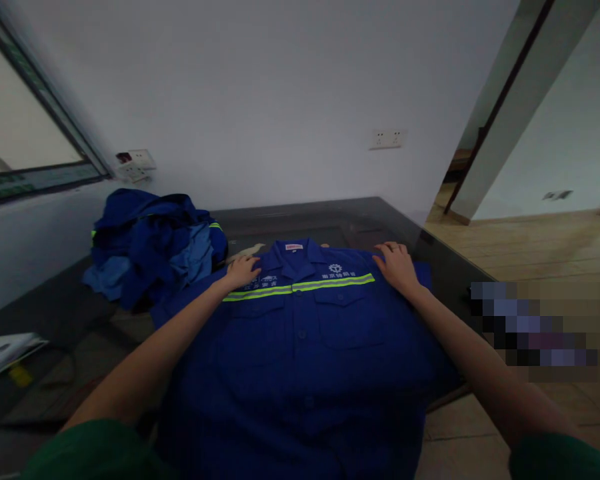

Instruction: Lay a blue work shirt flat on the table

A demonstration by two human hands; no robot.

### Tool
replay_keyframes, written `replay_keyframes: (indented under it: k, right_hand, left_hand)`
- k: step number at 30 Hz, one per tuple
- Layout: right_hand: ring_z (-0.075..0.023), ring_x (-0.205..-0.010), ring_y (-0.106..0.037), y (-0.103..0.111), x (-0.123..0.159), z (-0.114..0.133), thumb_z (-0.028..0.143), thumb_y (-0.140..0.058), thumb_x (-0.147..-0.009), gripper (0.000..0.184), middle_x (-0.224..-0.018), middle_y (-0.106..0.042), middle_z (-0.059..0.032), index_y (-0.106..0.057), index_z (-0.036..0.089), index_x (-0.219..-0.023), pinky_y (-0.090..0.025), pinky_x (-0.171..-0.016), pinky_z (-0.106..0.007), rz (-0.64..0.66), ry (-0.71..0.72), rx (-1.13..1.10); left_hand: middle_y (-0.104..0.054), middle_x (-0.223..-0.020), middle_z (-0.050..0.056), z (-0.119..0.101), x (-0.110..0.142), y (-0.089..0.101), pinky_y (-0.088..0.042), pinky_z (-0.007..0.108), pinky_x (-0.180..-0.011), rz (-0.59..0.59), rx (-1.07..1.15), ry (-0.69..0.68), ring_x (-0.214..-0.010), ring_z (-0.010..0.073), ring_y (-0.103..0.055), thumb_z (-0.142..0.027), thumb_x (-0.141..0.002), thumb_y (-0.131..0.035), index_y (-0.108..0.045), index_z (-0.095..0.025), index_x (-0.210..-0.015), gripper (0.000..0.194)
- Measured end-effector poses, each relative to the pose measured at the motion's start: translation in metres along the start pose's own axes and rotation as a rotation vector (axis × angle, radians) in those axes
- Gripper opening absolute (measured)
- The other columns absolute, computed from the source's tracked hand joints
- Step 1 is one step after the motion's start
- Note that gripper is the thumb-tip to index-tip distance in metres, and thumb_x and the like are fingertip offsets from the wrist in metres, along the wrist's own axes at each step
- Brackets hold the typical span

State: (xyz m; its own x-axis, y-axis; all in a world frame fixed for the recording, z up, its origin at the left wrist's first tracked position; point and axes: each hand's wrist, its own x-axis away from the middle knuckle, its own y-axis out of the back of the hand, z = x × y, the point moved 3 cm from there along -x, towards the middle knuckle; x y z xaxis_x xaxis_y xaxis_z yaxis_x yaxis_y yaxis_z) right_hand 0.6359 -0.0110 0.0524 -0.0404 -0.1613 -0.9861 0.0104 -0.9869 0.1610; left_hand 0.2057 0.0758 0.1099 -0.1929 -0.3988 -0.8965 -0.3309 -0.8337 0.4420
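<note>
Both hands flat, grip holding nothing: left hand [243, 271] and right hand [397, 267] pin blue reflective-striped work shirt [305, 333] smooth on dark desk [330, 217].

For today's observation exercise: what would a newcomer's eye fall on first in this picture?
First, the blue work shirt spread front-up on the dark table, its yellow reflective stripe running across the chest. The left hand and right hand lie flat on its shoulders. A heap of blue clothes sits at the table's far left.
</note>
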Motion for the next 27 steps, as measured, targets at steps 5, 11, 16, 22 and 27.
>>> replay_keyframes:
  k: [5, 11, 16, 22, 27]
  right_hand:
    - [-0.04, -0.133, -0.033, -0.032, -0.002, 0.068, 0.058, -0.04, -0.09, 0.058, -0.148, -0.038, -0.0123, -0.045, 0.029, -0.14, -0.034, -0.1, -0.061, 0.373, 0.011, -0.076]
    - [-0.0438, -0.14, -0.019, -0.044, 0.002, 0.082, 0.068, -0.028, -0.089, 0.066, -0.158, -0.021, -0.0051, -0.027, 0.037, -0.148, -0.019, -0.101, -0.075, 0.52, -0.055, 0.004]
    - [-0.0413, -0.142, -0.016, -0.052, -0.005, 0.078, 0.071, -0.023, -0.088, 0.069, -0.159, -0.016, -0.0019, -0.022, 0.039, -0.149, -0.018, -0.103, -0.073, 0.526, -0.061, 0.02]
    - [-0.0383, -0.143, -0.015, -0.067, -0.02, 0.07, 0.07, -0.019, -0.089, 0.068, -0.159, -0.015, -0.0004, -0.02, 0.039, -0.15, -0.017, -0.106, -0.07, 0.502, -0.055, 0.031]
    - [-0.0375, -0.143, -0.015, -0.078, -0.04, 0.066, 0.07, -0.02, -0.089, 0.069, -0.159, -0.016, -0.0007, -0.021, 0.039, -0.15, -0.016, -0.107, -0.069, 0.485, -0.072, 0.014]
  left_hand:
    - [-0.026, -0.156, 0.006, 0.048, 0.062, -0.005, -0.018, 0.062, -0.109, 0.187, -0.109, 0.117, -0.142, 0.0352, -0.021, -0.055, -0.09, -0.042, -0.037, -0.036, -0.144, 0.057]
    - [-0.015, -0.159, 0.001, 0.059, 0.065, -0.007, -0.014, 0.061, -0.112, 0.226, -0.114, 0.087, -0.145, 0.0313, -0.013, -0.068, -0.09, -0.022, -0.023, -0.039, -0.149, 0.065]
    - [-0.015, -0.159, 0.001, 0.072, 0.052, -0.007, -0.012, 0.058, -0.114, 0.211, -0.126, 0.097, -0.146, 0.029, -0.011, -0.071, -0.088, -0.016, -0.021, -0.037, -0.149, 0.07]
    - [-0.015, -0.159, 0.0, 0.077, 0.034, -0.012, -0.013, 0.056, -0.114, 0.199, -0.14, 0.063, -0.146, 0.0293, -0.012, -0.069, -0.089, -0.014, -0.02, -0.038, -0.15, 0.067]
    - [-0.016, -0.159, 0.0, 0.076, 0.007, -0.019, -0.015, 0.056, -0.114, 0.2, -0.158, 0.037, -0.145, 0.0298, -0.014, -0.063, -0.092, -0.017, -0.021, -0.037, -0.149, 0.063]
